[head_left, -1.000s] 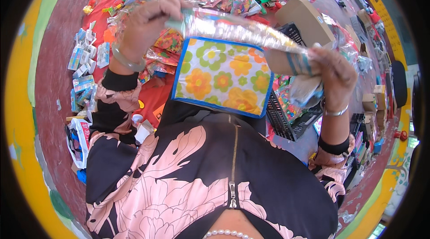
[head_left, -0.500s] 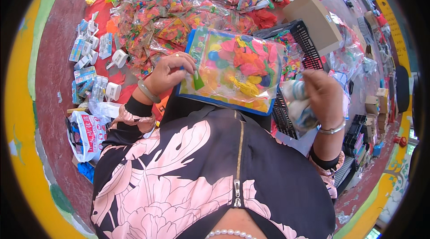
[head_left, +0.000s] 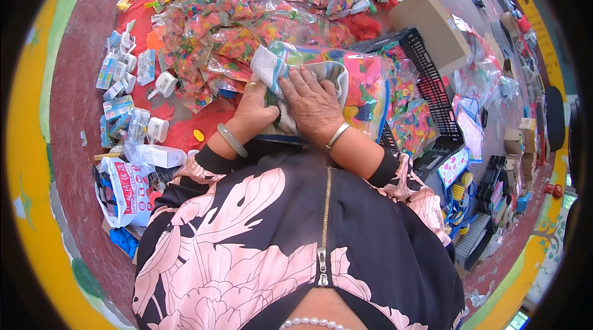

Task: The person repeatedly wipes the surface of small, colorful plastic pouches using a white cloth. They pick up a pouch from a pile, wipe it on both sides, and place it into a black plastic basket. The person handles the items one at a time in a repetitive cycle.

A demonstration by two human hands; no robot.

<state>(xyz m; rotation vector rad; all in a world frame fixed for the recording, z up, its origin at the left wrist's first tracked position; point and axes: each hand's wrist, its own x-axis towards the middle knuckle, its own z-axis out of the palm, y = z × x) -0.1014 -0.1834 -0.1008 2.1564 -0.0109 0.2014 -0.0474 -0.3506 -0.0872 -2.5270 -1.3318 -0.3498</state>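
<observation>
A flat clear bag of colourful balloons [head_left: 364, 92] with a blue edge lies in front of me, across my lap. A white and grey-blue striped cloth [head_left: 267, 67] is spread in folds over its left part. On that cloth lies my right hand [head_left: 312, 101], fingers stretched out and pressing down. My left hand [head_left: 256, 104] is closed at the bag's left edge, thumb on the near side; the edge and part of the cloth hide its other fingers.
Beyond the bag is a large heap of small clear packets [head_left: 216, 36] on red sheeting. A black plastic crate [head_left: 426, 64] with packets stands at right, beside a cardboard box [head_left: 429, 30]. White gadgets [head_left: 164, 84] and a white carrier bag [head_left: 126, 191] are on the left.
My right hand has come from the right side onto the bag with the striped cloth. The bag's left part is now covered, and my left hand has shifted slightly right and down.
</observation>
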